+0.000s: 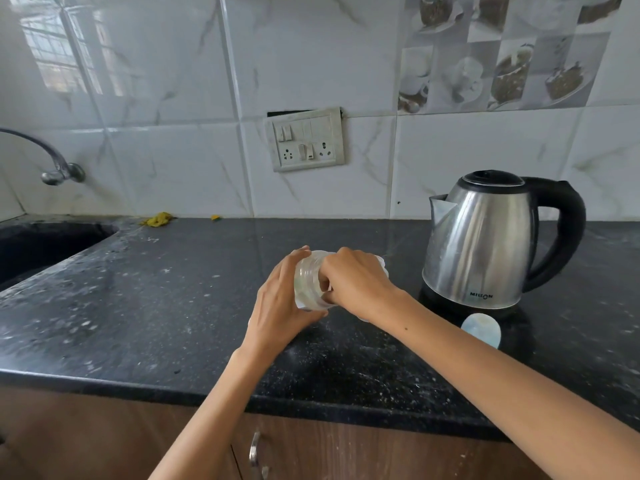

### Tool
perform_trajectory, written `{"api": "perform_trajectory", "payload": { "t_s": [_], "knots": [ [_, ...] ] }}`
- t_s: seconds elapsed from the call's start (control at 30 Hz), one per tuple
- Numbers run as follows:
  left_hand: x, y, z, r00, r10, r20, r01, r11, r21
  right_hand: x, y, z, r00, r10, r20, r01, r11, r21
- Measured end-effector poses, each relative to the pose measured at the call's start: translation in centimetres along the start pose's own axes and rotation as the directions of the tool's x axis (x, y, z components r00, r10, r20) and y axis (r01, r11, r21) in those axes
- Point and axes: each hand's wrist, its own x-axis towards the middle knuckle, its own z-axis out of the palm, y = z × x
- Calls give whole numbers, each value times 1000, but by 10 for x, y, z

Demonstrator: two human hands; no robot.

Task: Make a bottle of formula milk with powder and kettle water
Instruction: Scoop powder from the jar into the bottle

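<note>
Two bare forearms are reaching over the black speckled table's front edge; the left hand (pixel 280 299) is gripping one clear plastic bottle (pixel 309 282) mid-table while the right hand (pixel 356 282) is clasping its top end. One steel kettle (pixel 481 240) is standing toward the right edge, so opening looks underway, with powder and water seemingly remaining.

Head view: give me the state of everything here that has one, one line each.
Bottle: clear, tilted sideways, off the counter, gripped by both hands.
Left hand: holds the bottle's body.
Right hand: curled round its other end.
Kettle: upright on its base, lid closed.
Round lid: lying flat on the counter.
Tap: no water visible.
</note>
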Motion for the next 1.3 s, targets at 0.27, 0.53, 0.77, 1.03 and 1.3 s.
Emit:
{"api": "perform_trajectory", "payload": {
  "t_s": [0.27, 0.53, 0.77, 1.03, 1.3],
  "knots": [
    [0, 0, 3, 996, -81, -36, 77, 991, -109, -3, -6, -16, 997, -65, -51, 63, 997, -40],
    [4, 1, 3, 998, -63, 5, 63, 990, -130, -7, 11, 3, 967, -204, -152, 189, 976, -110],
    [0, 14, 3, 999, -44, 30, 48, 992, -119, -8, 18, 0, 861, -426, -277, 360, 896, -260],
    [-1, 17, 4, 998, -41, 53, 48, 989, -138, -7, 24, -3, 919, -385, -89, 368, 916, -156],
    [5, 17, 7, 999, 6, 36, -2, 992, -128, -2, 30, -5, 960, -280, -13, 280, 956, 88]
  ]
}}
